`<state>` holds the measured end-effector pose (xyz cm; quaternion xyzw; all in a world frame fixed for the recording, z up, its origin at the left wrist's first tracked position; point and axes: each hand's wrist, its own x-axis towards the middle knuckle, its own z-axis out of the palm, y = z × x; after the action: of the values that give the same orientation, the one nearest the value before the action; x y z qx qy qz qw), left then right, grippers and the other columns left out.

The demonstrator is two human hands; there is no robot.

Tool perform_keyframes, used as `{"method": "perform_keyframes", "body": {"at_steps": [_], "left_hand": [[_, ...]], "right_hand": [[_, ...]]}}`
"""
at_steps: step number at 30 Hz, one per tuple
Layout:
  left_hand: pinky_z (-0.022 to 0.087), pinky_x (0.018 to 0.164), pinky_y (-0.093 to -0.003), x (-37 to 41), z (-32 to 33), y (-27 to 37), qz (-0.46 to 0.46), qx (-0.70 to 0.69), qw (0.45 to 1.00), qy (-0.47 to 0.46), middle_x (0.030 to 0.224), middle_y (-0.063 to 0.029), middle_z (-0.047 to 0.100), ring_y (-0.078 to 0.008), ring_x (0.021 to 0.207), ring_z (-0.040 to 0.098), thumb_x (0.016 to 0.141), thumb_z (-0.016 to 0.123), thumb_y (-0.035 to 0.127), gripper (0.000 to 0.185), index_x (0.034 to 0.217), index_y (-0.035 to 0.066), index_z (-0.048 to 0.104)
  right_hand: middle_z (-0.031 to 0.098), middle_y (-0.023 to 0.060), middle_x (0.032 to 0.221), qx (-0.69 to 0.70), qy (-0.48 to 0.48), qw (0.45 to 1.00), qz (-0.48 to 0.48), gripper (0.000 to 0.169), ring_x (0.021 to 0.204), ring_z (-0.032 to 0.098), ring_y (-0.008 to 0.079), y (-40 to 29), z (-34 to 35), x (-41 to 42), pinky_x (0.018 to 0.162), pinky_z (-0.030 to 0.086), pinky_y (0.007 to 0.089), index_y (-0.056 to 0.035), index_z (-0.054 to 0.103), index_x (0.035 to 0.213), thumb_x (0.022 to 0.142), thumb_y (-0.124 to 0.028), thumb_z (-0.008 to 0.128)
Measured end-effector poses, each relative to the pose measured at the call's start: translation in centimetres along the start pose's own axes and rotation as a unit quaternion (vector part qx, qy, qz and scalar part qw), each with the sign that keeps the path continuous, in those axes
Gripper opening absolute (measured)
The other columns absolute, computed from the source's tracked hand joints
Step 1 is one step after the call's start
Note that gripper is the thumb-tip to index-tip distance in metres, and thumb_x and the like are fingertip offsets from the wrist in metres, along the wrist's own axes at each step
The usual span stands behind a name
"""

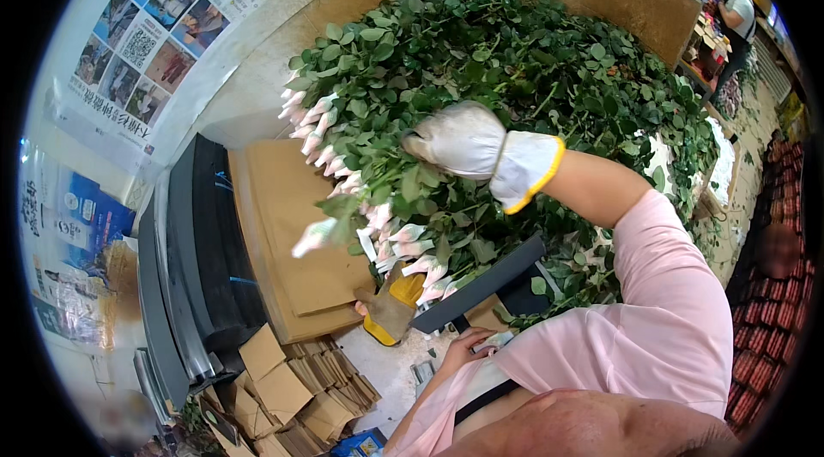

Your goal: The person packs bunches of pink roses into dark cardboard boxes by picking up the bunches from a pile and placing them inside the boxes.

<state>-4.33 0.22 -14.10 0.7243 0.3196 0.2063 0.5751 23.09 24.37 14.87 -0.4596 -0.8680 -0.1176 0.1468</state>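
Observation:
My right hand [457, 140], in a whitish work glove with a yellow-edged cuff, is closed around the stem of a cut rose. That rose's head [314, 237], in a pale sleeve, is blurred and hangs over the cardboard at the left. Beneath the glove lies a big heap of leafy rose stems [483, 58], with sleeved heads [315, 129] along its left side. My left hand [467, 347] is bare, low in the view, with its fingers around another sleeved rose head [499, 341]. A grey and yellow work glove [393, 306] lies beside the heap, near my left hand.
Flat cardboard sheets [290, 232] stand left of the heap, beside dark curved panels [212, 251]. Small cardboard pieces [315, 386] are stacked at the bottom. A dark grey board [479, 283] edges the heap in front. Another person [737, 13] stands at the far upper right.

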Motion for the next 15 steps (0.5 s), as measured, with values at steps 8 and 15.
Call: {"method": "perform_keyframes", "body": {"at_steps": [8,15], "left_hand": [[0.054,0.083,-0.0294,-0.7,0.3,1.5,-0.073,0.023,0.997,-0.001,0.110,-0.0092,0.067,-0.0185,0.093,0.067,0.080,0.077,0.013,0.038,0.114,0.003,0.067],[0.051,0.088,-0.0302,0.1,0.0,3.5,-0.024,0.027,0.999,0.001,0.112,-0.0102,0.065,-0.0219,0.102,0.064,0.083,0.073,0.006,0.037,0.119,0.006,0.067]], "right_hand": [[0.071,0.0045,0.095,-0.120,0.175,0.971,0.110,0.030,0.083,0.070,0.0255,10.3,-6.2,-8.7,0.071,0.058,0.0351,-0.0133,0.065,0.117,0.087,-0.010,0.057],[0.069,0.0133,0.094,0.305,0.283,0.902,0.114,0.030,0.079,0.067,0.0202,10.0,-19.7,-12.4,0.066,0.055,0.0319,0.0000,0.060,0.115,0.091,-0.019,0.059]]}}
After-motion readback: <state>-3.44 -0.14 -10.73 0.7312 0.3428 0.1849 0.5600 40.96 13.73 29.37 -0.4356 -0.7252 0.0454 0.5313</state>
